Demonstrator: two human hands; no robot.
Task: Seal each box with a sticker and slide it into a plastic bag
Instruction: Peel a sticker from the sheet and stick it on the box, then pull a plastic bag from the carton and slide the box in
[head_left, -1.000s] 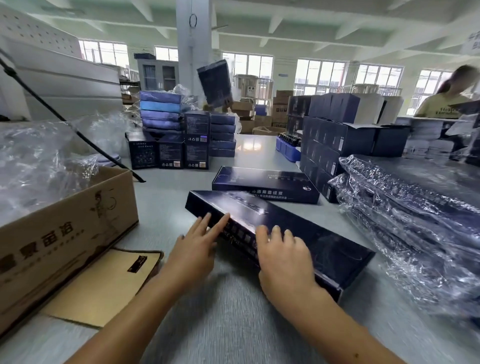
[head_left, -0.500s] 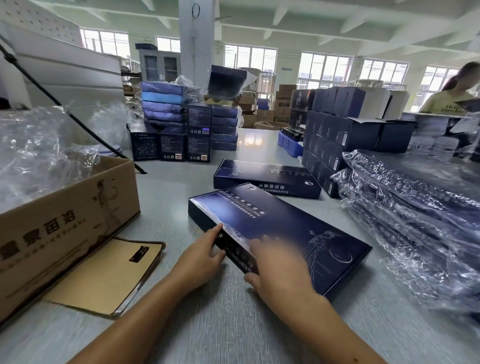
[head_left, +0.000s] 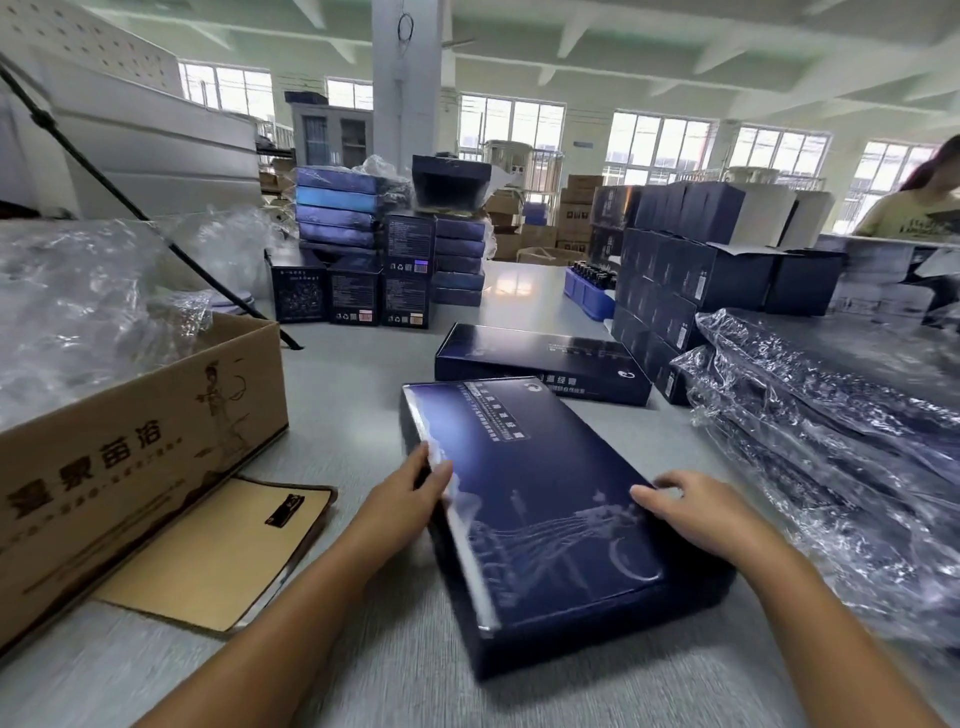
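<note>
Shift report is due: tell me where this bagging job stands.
Done: a stack of bagged boxes lies at the right. In hand: the left hand and right hand hold the flat box by its long edges, unbagged. Motion blur hides whether a sticker is on it. Left: bagging it, then the second flat box behind it.
</note>
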